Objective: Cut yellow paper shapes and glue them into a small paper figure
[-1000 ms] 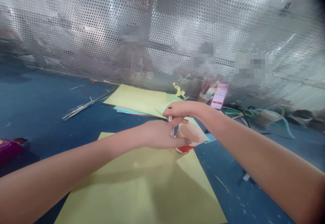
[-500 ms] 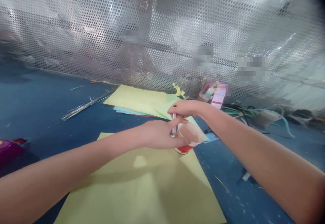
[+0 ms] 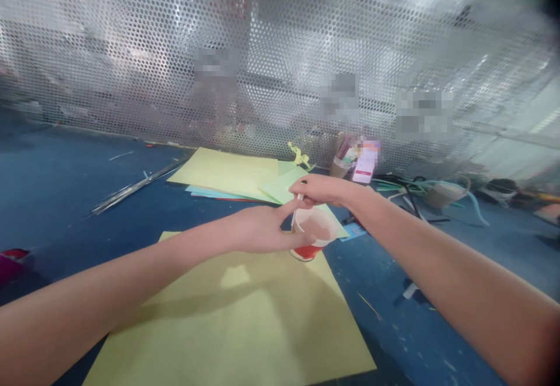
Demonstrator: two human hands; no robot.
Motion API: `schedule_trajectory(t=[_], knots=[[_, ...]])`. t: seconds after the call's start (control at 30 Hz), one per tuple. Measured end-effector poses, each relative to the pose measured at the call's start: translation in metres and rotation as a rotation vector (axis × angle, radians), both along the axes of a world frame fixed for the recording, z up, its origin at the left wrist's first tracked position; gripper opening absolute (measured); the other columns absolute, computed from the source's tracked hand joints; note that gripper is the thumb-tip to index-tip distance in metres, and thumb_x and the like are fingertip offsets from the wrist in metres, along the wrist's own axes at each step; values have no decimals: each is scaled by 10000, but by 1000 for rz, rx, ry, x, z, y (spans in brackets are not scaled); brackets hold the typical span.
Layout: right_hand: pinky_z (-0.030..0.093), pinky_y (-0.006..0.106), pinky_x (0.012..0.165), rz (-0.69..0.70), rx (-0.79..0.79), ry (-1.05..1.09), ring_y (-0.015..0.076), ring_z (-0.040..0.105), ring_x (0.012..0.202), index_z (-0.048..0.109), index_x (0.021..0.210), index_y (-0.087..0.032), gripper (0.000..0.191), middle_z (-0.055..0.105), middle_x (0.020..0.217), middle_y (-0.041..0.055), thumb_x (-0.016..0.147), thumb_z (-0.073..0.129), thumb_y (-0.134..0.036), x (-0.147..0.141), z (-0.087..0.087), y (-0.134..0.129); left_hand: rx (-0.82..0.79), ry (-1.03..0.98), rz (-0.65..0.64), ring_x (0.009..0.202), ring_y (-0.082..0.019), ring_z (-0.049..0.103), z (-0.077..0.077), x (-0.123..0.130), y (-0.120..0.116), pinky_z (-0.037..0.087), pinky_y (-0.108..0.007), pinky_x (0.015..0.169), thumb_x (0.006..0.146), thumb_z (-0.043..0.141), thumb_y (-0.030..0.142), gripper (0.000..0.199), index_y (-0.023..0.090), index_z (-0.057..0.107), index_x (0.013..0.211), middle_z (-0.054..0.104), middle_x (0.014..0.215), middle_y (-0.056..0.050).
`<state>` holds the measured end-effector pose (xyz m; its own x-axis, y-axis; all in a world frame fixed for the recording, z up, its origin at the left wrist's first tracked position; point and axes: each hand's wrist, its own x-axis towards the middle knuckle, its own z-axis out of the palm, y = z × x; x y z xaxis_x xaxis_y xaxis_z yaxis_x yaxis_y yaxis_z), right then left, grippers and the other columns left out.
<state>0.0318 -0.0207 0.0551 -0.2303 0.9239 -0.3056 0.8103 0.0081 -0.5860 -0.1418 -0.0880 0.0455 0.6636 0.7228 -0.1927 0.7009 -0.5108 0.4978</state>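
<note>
My left hand (image 3: 260,228) reaches in from the left and grips a white and red paper cup (image 3: 322,227), thumb across its near side. The cup stands on the far part of a large yellow sheet of paper (image 3: 231,327), its open top tilted towards me. My right hand (image 3: 321,189) is closed just beyond the cup, round a thin white pen (image 3: 294,216). The pen slants down along the cup's left side. Its tip is hidden behind my left hand and the cup.
Farther back lie yellow paper (image 3: 227,170) and blue sheets (image 3: 210,191). Thin metal strips (image 3: 131,190) lie left. A phone (image 3: 366,161) leans beside a container of tools (image 3: 342,155) before a perforated metal screen (image 3: 153,71). Cables (image 3: 406,190) lie right; people show blurred behind the screen.
The view has shifted, so most things appear farther left. My right hand has moved slightly rightward relative to the cup, and the pen now leans more. My left hand stays on the cup.
</note>
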Motion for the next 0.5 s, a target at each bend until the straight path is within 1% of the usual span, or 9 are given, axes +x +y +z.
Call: schedule_trajectory(t=[0.07, 0.2, 0.37, 0.5], knots=[[234, 217, 408, -27, 22, 37, 71, 307, 385, 563, 630, -161, 177, 428, 441, -41, 774, 482, -224, 6, -3, -3, 9, -6, 12, 592, -206, 579, 2, 2, -1, 362, -263, 541, 708, 280, 788, 835, 333, 166, 1399, 632, 716, -15], [224, 216, 403, -83, 70, 121, 69, 301, 384, 571, 643, -159, 162, 448, 447, -39, 767, 494, -228, 18, -7, -9, 0, -19, 19, 625, -202, 574, 6, 7, -3, 349, -257, 555, 713, 315, 779, 802, 338, 231, 1377, 639, 772, -21], [252, 205, 414, -163, 148, 200, 73, 348, 405, 567, 618, -149, 176, 442, 436, -35, 764, 478, -189, 28, -6, -22, 17, 1, -2, 589, -196, 549, 7, 14, -4, 327, -258, 553, 750, 292, 754, 761, 332, 231, 1381, 595, 655, 12], [274, 196, 419, -185, 208, 255, 77, 378, 429, 564, 596, -148, 195, 453, 445, -31, 761, 467, -184, 37, -8, -31, 33, -11, -12, 587, -191, 544, 6, 17, -3, 327, -257, 560, 774, 318, 720, 727, 327, 229, 1378, 598, 674, 10]])
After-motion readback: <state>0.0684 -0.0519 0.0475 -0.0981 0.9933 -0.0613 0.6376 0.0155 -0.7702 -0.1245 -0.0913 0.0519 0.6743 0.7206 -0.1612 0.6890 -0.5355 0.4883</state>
